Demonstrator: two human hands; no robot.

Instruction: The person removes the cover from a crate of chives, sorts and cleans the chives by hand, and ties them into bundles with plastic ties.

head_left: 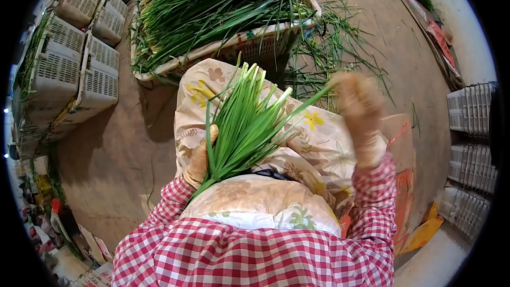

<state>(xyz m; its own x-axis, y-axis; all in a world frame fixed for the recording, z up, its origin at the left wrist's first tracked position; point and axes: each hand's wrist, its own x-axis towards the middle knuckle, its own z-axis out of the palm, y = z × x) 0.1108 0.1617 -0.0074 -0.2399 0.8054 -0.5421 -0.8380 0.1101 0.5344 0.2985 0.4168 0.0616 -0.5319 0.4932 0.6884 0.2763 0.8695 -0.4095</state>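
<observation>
A bunch of garlic chives (241,111) lies across my lap, pale cut ends pointing away from me and green leaves toward my waist. My left hand (201,159), in a tan glove, is closed round the left side of the bunch, thumb up along the leaves. To the right, my right hand (361,109), also gloved, is raised and smeared by motion. A green chive strand (316,97) runs from the bunch to its fingertips, which appear pinched on it. A stained floral apron (319,151) covers my knees under the bunch.
Ahead stands a lined crate (228,48) heaped with long chives (212,10). Loose leaves (334,48) litter the floor to its right. White plastic crates (98,69) are stacked at left, with more crates (470,109) at right. An orange-yellow sack (425,228) lies at lower right.
</observation>
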